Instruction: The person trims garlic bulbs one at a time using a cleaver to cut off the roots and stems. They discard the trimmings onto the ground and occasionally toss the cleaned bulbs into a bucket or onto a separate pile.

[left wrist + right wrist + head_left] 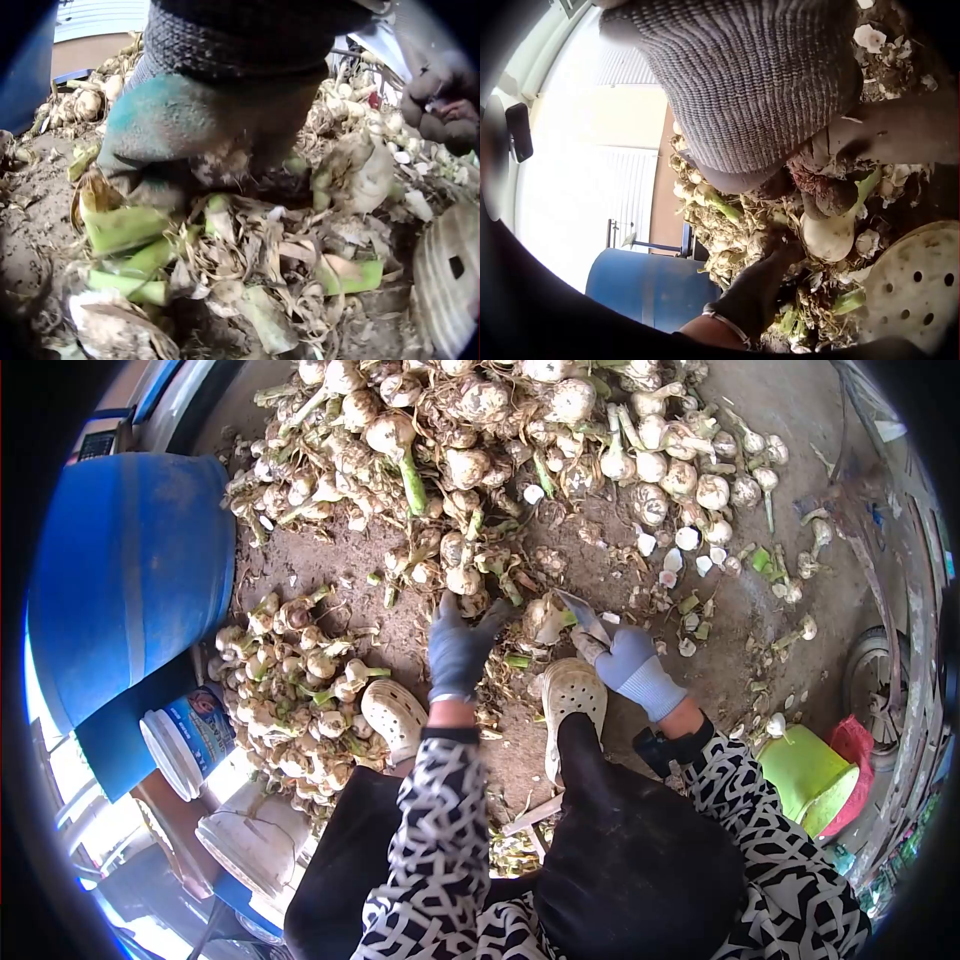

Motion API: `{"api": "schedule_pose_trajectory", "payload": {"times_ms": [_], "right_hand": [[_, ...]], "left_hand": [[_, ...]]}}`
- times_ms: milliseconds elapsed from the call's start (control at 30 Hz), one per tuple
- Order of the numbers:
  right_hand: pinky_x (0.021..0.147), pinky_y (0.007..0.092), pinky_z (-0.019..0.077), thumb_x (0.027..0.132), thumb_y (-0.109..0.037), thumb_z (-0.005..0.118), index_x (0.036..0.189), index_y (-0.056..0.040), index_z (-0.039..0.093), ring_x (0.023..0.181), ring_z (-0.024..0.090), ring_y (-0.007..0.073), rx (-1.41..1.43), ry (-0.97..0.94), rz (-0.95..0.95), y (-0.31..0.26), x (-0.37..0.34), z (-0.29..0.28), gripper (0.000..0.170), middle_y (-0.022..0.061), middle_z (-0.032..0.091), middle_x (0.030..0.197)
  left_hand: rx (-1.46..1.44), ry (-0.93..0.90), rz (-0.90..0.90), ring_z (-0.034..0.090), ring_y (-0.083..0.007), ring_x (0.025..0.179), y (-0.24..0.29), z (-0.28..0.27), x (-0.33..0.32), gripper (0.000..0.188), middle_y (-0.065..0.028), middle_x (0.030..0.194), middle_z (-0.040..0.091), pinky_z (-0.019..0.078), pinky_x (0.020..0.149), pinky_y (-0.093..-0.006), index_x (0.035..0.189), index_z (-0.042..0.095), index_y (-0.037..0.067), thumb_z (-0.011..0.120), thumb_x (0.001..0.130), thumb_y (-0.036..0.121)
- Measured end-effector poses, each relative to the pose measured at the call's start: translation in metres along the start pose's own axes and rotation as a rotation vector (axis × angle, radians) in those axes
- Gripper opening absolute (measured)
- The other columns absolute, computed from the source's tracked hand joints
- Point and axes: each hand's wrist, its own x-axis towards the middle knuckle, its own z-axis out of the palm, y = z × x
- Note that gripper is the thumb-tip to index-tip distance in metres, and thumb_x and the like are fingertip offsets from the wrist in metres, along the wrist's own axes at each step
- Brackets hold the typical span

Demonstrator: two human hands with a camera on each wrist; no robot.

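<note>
Bulbs (390, 435) lie in two heaps on a brown, dusty floor (340, 550) littered with dry leaves, skins and cut green stems (124, 229). One heap is large and lies ahead of the person; the other is smaller and lies beside the left foot. Both hold far too many to count. Loose ones are strewn to the right, among white scraps (687, 538).

Around the floor stand one blue barrel (130, 580) at the left, two pale buckets (255, 835) below it, one yellow-green bucket (805, 770) at the right and one wheel (875, 680) near that. A bright, pale wall (626, 202) shows in the right wrist view.

Two gloved hands work between two perforated clogs (393, 715). The left hand (460, 652) grasps one bulb at the near edge of the large heap, fingers and thumb on either side of it. The right hand (630, 660) is clenched on one knife (582, 615), its blade just beside another bulb, which has a green stem and lies near the right clog.
</note>
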Motion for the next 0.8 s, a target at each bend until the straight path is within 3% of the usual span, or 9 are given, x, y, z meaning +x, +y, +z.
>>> {"api": "schedule_pose_trajectory", "payload": {"times_ms": [33, 133, 200, 267, 400, 467, 600, 700, 800], "right_hand": [[0.067, 0.0434, 0.0504, 0.082, -0.038, 0.063, 0.105, -0.0133, 0.066, 0.074, 0.065, 0.0347, -0.05, -0.016, -0.021, -0.006, 0.0, -0.001, 0.034, 0.0172, 0.065, 0.074], [0.071, 0.0419, 0.0511, 0.082, -0.033, 0.062, 0.112, -0.0191, 0.065, 0.079, 0.065, 0.0329, -0.14, -0.033, -0.06, -0.006, 0.001, -0.002, 0.033, 0.0151, 0.067, 0.081], [0.071, 0.0417, 0.0514, 0.083, -0.029, 0.061, 0.109, -0.0192, 0.065, 0.078, 0.065, 0.0331, -0.112, 0.036, -0.14, -0.016, -0.001, -0.003, 0.028, 0.0143, 0.067, 0.082], [0.069, 0.0412, 0.0515, 0.084, -0.029, 0.061, 0.104, -0.0182, 0.065, 0.076, 0.065, 0.0327, -0.034, 0.042, -0.256, -0.03, 0.0, -0.006, 0.023, 0.0127, 0.067, 0.081], [0.063, 0.0395, 0.0513, 0.085, -0.027, 0.06, 0.091, -0.0162, 0.063, 0.071, 0.065, 0.0309, 0.087, 0.026, -0.51, -0.069, -0.009, -0.012, 0.012, 0.0079, 0.066, 0.078], [0.061, 0.0407, 0.0508, 0.083, -0.024, 0.061, 0.088, -0.0147, 0.062, 0.067, 0.063, 0.0312, -0.113, 0.136, -0.684, -0.077, -0.014, -0.016, 0.01, 0.009, 0.065, 0.076], [0.066, 0.0434, 0.0514, 0.081, -0.023, 0.062, 0.09, -0.0095, 0.067, 0.074, 0.065, 0.0336, -0.399, -0.084, -0.175, 0.004, 0.007, 0.008, 0.017, 0.0151, 0.067, 0.081], [0.069, 0.0417, 0.0521, 0.083, -0.022, 0.063, 0.098, -0.0075, 0.068, 0.079, 0.066, 0.0333, -0.216, -0.055, 0.015, -0.007, -0.011, -0.016, 0.022, 0.0152, 0.068, 0.088], [0.071, 0.0364, 0.0524, 0.087, -0.024, 0.063, 0.125, -0.0049, 0.056, 0.087, 0.068, 0.0286, 0.423, -0.01, -0.48, -0.061, -0.034, -0.038, 0.043, 0.0128, 0.069, 0.101]], "left_hand": [[0.05, 0.137, -0.024, 0.055, -0.0384, 0.111, 0.01, 0.01, 0.005, 0.062, -0.025, 0.116, 0.058, 0.0443, 0.094, -0.0449, 0.116, 0.052, -0.002, 0.076, 0.074, 0.038], [-0.084, 0.045, -0.082, 0.06, -0.036, 0.098, 0.008, 0.005, 0.016, 0.052, -0.0226, 0.107, 0.061, 0.0478, 0.086, -0.0442, 0.109, 0.053, -0.001, 0.074, 0.073, 0.03], [-0.68, -0.099, -0.107, 0.062, -0.0208, 0.076, -0.015, -0.005, -0.001, 0.048, -0.0141, 0.097, 0.061, 0.0537, 0.074, -0.0286, 0.116, 0.052, -0.002, 0.068, 0.072, 0.006], [-1.064, -0.251, -0.103, 0.06, -0.0163, 0.078, -0.041, -0.017, -0.026, 0.052, -0.01, 0.097, 0.06, 0.0539, 0.073, -0.0258, 0.122, 0.047, -0.002, 0.062, 0.073, -0.001], [-1.214, -0.288, -0.044, 0.058, -0.0144, 0.08, -0.017, -0.05, -0.083, 0.058, -0.0086, 0.1, 0.057, 0.0522, 0.069, -0.0261, 0.128, 0.044, 0.003, 0.058, 0.072, 0.003], [-1.341, -0.367, 0.091, 0.057, -0.0111, 0.077, 0.007, -0.067, -0.097, 0.062, -0.0051, 0.099, 0.056, 0.0491, 0.062, -0.0219, 0.125, 0.046, 0.004, 0.078, 0.074, 0.021], [-1.197, -0.507, 0.212, 0.054, -0.007, 0.074, 0.019, -0.105, -0.106, 0.07, -0.0014, 0.093, 0.057, 0.0451, 0.06, -0.02, 0.123, 0.047, 0.004, 0.082, 0.072, 0.037], [-1.047, -0.484, 0.205, 0.054, -0.0073, 0.076, 0.017, -0.094, -0.098, 0.059, -0.0017, 0.09, 0.056, 0.0467, 0.062, -0.0214, 0.122, 0.047, 0.002, 0.077, 0.077, 0.025], [-0.914, -0.481, 0.185, 0.057, -0.0127, 0.089, 0.038, -0.085, -0.088, 0.06, -0.0079, 0.102, 0.058, 0.05, 0.078, -0.0258, 0.126, 0.044, -0.001, 0.075, 0.077, 0.012]]}}
